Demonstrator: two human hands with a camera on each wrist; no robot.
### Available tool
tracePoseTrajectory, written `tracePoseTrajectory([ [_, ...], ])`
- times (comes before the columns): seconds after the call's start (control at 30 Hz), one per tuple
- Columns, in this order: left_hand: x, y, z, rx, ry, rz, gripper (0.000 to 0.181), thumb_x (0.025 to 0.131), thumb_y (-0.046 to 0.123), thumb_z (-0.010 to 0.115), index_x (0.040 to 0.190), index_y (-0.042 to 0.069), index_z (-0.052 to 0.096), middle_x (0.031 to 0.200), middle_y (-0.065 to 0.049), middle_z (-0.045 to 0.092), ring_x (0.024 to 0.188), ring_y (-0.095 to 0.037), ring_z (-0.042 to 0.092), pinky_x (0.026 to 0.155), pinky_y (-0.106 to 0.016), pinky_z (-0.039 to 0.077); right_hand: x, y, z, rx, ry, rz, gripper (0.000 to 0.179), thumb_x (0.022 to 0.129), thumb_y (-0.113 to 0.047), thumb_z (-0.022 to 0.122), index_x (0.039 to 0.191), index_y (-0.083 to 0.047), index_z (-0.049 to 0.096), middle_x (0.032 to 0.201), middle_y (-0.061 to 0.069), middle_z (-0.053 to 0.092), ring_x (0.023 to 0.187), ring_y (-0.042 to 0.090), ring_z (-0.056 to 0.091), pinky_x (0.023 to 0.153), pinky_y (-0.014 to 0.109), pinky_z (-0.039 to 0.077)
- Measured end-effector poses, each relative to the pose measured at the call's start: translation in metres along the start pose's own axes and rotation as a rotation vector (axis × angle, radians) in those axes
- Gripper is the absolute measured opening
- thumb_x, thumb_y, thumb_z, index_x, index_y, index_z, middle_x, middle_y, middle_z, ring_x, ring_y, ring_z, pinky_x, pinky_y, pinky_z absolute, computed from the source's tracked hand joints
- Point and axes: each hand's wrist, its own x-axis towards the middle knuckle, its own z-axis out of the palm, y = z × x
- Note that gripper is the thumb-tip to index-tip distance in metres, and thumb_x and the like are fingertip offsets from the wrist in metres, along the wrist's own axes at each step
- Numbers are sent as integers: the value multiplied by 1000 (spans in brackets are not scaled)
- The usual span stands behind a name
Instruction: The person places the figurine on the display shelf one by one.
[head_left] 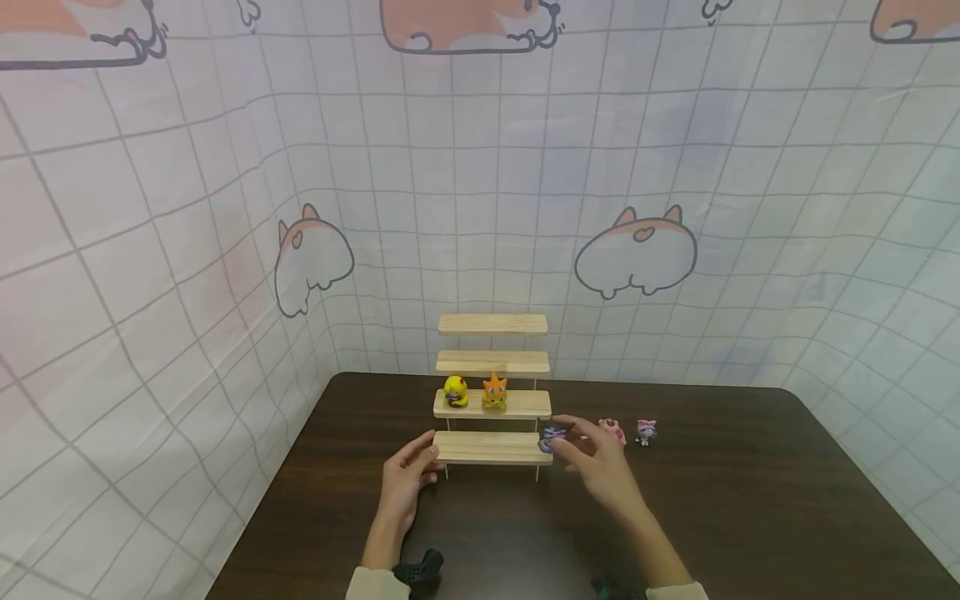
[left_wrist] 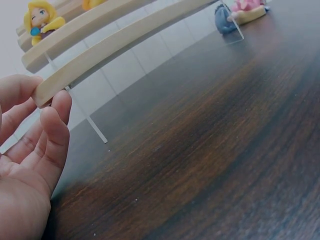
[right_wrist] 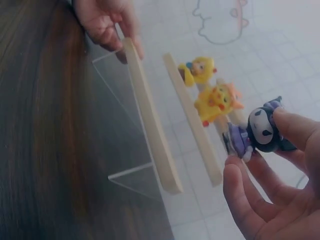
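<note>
A tiered wooden display stand (head_left: 492, 447) with clear legs stands on the table. Its lowest board's left end is pinched by my left hand (head_left: 405, 482), thumb and fingers on either side of the wood in the left wrist view. My right hand (head_left: 602, 468) holds a small black and purple figurine (right_wrist: 262, 129) with a white face between thumb and fingers. It is held off the boards, near the stand's right side. A yellow-haired figurine (head_left: 455, 392) and an orange and yellow figurine (head_left: 494, 392) stand on the second board from the bottom.
Right of the stand, a pink figurine (head_left: 612, 430) is partly covered by my right hand, with a pink and white figurine (head_left: 647, 432) beside it. A blue-grey figurine (left_wrist: 225, 20) shows in the left wrist view. A patterned curtain (head_left: 487, 208) hangs behind the dark table (head_left: 720, 500).
</note>
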Motion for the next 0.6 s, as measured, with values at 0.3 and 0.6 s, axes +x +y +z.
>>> tracePoseTrajectory([
  [0.3, 0, 1, 1, 3, 4, -3, 44, 98, 19, 71, 140, 7, 63, 95, 4, 73, 81, -11, 71, 65, -22, 55, 8, -3, 7, 39, 28, 36, 39, 96, -26, 73, 132, -13, 66, 106, 14, 72, 88, 25, 70, 73, 35, 62],
  [0.6, 0, 1, 1, -1, 0, 1, 43, 97, 17, 71, 139, 6, 64, 95, 4, 75, 79, -11, 71, 65, -22, 55, 35, -1, 5, 44, 25, 33, 38, 97, -23, 72, 133, -11, 66, 111, 19, 71, 88, 20, 71, 73, 39, 62],
])
